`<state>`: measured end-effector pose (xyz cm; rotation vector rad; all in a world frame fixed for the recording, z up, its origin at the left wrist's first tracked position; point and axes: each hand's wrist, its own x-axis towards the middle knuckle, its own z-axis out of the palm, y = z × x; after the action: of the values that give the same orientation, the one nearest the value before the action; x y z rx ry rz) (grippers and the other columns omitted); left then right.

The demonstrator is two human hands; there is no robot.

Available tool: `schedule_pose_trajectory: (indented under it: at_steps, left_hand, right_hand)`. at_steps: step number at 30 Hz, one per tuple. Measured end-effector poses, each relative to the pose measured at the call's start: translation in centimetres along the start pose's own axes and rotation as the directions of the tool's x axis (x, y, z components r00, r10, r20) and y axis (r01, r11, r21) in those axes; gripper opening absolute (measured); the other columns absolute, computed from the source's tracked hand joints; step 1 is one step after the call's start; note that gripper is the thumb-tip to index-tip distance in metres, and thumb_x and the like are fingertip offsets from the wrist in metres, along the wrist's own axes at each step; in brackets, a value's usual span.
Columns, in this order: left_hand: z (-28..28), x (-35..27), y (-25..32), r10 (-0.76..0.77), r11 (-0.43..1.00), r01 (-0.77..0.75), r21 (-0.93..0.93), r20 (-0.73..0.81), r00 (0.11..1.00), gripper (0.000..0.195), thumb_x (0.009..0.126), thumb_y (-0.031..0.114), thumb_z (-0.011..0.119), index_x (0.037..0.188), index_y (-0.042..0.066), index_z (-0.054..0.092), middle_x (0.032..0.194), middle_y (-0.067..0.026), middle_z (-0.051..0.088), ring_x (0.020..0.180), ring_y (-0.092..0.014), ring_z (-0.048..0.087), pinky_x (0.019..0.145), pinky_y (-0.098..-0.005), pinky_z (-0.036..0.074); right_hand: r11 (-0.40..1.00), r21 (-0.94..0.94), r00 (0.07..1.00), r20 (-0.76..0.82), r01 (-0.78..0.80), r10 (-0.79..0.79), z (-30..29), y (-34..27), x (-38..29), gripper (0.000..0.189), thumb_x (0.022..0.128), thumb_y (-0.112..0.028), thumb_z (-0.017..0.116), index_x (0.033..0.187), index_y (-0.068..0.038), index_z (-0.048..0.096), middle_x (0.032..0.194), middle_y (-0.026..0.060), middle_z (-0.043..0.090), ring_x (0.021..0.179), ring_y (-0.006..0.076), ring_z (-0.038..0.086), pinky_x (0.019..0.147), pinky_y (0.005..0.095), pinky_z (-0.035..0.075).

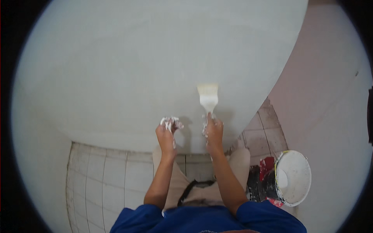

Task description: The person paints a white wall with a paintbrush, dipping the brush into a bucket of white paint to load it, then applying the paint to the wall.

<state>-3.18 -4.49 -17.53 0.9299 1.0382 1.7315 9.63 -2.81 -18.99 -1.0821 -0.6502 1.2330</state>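
Note:
A wide, flat paintbrush (208,94) with pale bristles and a white-coated ferrule is held upright by its handle in my right hand (215,129). Its bristles are at the pale, off-white wall (131,72) before me; whether they touch cannot be told. My left hand (166,131), fingers curled and smeared with white paint, is left of the brush, close to the wall. Whether it holds something is hidden by the paint and the curl. White paint also marks my right fingers.
An open paint bucket (293,178), whitish inside, stands at the lower right beside a red and black paint-spotted object (266,167). A pinkish wall (314,87) rises on the right beyond the pale wall's edge. Tiled floor (113,174) runs along the wall's foot around my knees.

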Motion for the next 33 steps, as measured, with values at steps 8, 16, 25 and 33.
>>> schedule_pose_trajectory:
  at_steps: [8,16,25,33]
  left_hand:
    - [-7.0,-2.4,-13.9,-0.568,0.822,0.544,0.171,0.163,0.807,0.02,0.084,0.012,0.04,0.091,-0.002,0.053,0.077,-0.0064,0.056,0.066,-0.013,0.054,0.058,-0.0231,0.045]
    - [-10.4,-8.5,-22.1,-0.79,0.613,0.732,0.298,0.233,0.567,0.031,0.085,0.03,0.039,0.103,0.008,0.051,0.09,-0.0033,0.057,0.077,-0.013,0.056,0.065,-0.0254,0.043]
    - [-6.4,-8.5,-21.2,-0.766,0.639,0.641,0.425,0.273,0.582,0.023,0.081,0.018,0.041,0.092,0.003,0.055,0.076,-0.004,0.057,0.063,-0.009,0.052,0.052,-0.0222,0.038]
    - [-4.7,-9.3,-24.5,-0.776,0.626,0.601,0.497,0.322,0.542,0.022,0.081,0.019,0.042,0.088,0.002,0.055,0.067,-0.0007,0.05,0.056,-0.009,0.043,0.049,-0.0234,0.033]
  right_hand:
    - [0.862,0.083,0.85,-0.144,-0.5,0.507,-12.0,19.3,-3.9,0.025,0.083,-0.029,0.047,0.075,-0.006,0.054,0.048,-0.0025,0.04,0.035,0.0065,0.036,0.032,0.0205,0.027]
    - [0.871,-0.086,0.868,-0.179,-0.483,0.464,-14.1,22.7,-2.4,0.022,0.083,-0.026,0.045,0.072,-0.007,0.048,0.05,0.001,0.042,0.035,0.0096,0.038,0.032,0.025,0.029]
    - [0.886,-0.25,0.907,-0.266,-0.391,0.326,-17.5,18.6,1.5,0.02,0.079,-0.018,0.05,0.075,0.001,0.053,0.057,0.0082,0.055,0.037,0.0092,0.042,0.033,0.0226,0.029]
    - [0.908,-0.123,0.862,-0.387,-0.4,0.328,-16.7,20.2,3.3,0.018,0.079,-0.018,0.052,0.073,-0.001,0.055,0.056,0.0033,0.052,0.04,0.0077,0.041,0.035,0.0227,0.029]
